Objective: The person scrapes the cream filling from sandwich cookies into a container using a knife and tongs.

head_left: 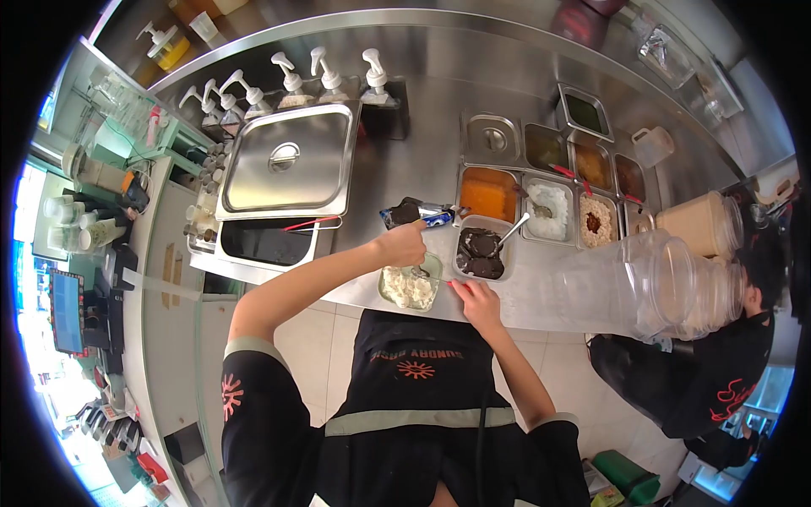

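Observation:
My left hand (401,245) is closed, back up, over the far edge of a clear tub of white cream (409,290). Under its fingers a metal spoon (421,271) dips into the cream; most of its handle is hidden. Fingers together, my right hand (478,306) is at the tub's right side, and a small red tip shows at the fingertips. Just beyond it stands a tub of dark chocolate cookies (481,253) with a spoon in it. Past my left hand lies an opened blue cookie packet (435,219), dark cookies showing at its left.
Steel pans hold orange sauce (487,194), white topping (548,209) and chopped nuts (598,221). A lidded steel pan (287,160) and several pump bottles (328,76) stand left. Clear plastic containers (625,283) line the right edge. Another person (701,372) is at the right.

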`<state>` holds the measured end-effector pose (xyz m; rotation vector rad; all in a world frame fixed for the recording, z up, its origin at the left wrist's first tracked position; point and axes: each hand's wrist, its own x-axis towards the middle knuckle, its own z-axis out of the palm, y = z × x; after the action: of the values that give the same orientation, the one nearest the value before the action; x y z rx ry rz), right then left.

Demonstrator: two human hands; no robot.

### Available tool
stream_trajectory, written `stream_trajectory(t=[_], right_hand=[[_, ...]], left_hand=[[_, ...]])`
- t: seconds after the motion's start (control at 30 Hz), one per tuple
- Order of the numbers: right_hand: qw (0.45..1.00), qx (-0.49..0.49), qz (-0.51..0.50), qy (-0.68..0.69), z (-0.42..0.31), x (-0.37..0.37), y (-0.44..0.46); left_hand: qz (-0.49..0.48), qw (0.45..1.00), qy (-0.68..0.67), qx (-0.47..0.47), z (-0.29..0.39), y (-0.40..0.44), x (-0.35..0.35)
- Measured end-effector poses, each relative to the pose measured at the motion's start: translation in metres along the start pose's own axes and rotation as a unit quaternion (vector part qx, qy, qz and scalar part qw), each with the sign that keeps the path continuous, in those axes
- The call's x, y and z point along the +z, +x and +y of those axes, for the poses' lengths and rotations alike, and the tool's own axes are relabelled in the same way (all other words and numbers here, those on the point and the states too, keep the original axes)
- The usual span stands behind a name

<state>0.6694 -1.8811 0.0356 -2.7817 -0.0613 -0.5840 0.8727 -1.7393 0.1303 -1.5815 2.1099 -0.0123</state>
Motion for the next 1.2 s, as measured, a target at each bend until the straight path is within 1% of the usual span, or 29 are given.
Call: stream_trajectory(t=[0.1, 0.2, 0.3, 0.4, 0.5, 0.57, 0.6, 0.67, 0.77, 0.8, 0.87, 0.97, 1.07, 1.17, 1.2], right_hand=[[1.0, -0.008, -0.017, -0.005, 0.0, 0.003, 0.0], [0.999, -0.025, 0.024, -0.02, -0.003, -0.004, 0.006], [0.999, -0.022, 0.005, -0.031, -0.005, -0.002, 0.005], [1.0, -0.018, 0.002, -0.015, -0.005, -0.001, 0.005], [0.999, -0.008, 0.035, -0.013, -0.007, -0.001, 0.009], [1.0, -0.009, -0.002, -0.013, -0.008, 0.002, 0.006], [1.0, -0.009, -0.019, -0.012, -0.01, 0.004, 0.005], [1.0, 0.02, -0.006, 0.02, -0.013, 0.004, 0.005], [0.997, 0.045, 0.017, 0.065, -0.016, -0.001, 0.006], [0.995, 0.053, 0.027, 0.077, -0.016, -0.004, 0.006], [0.991, 0.086, 0.029, 0.097, -0.016, -0.004, -0.001], [0.982, 0.126, 0.033, 0.14, -0.021, 0.0, -0.009], [0.973, 0.147, 0.027, 0.174, -0.026, 0.004, -0.012], [0.97, 0.154, 0.021, 0.186, -0.024, 0.003, -0.011], [0.969, 0.157, 0.021, 0.188, -0.022, 0.003, -0.011]], left_hand=[[-0.009, 1.0, 0.004, 0.003, -0.001, 0.0, -0.002], [-0.018, 1.0, 0.01, 0.002, 0.0, 0.001, -0.003], [-0.016, 1.0, 0.01, 0.002, -0.001, 0.001, -0.005], [-0.023, 1.0, 0.007, -0.001, -0.001, -0.002, -0.012], [-0.031, 1.0, -0.001, -0.004, -0.002, -0.003, -0.015], [-0.043, 0.999, -0.012, -0.012, -0.003, -0.004, -0.014], [-0.045, 0.999, -0.009, -0.02, -0.004, -0.005, -0.014], [-0.05, 0.998, -0.003, -0.037, -0.006, -0.008, -0.015], [-0.061, 0.993, -0.041, -0.09, -0.02, -0.017, 0.001], [-0.038, 0.988, -0.085, -0.122, -0.027, -0.023, 0.001], [0.006, 0.968, -0.17, -0.185, -0.039, -0.039, -0.004], [0.13, 0.933, -0.265, -0.208, -0.047, -0.051, -0.02], [0.147, 0.87, -0.406, -0.24, -0.031, -0.037, -0.021], [0.198, 0.823, -0.485, -0.219, -0.008, -0.015, -0.003], [0.2, 0.799, -0.518, -0.231, 0.0, -0.014, -0.002]])
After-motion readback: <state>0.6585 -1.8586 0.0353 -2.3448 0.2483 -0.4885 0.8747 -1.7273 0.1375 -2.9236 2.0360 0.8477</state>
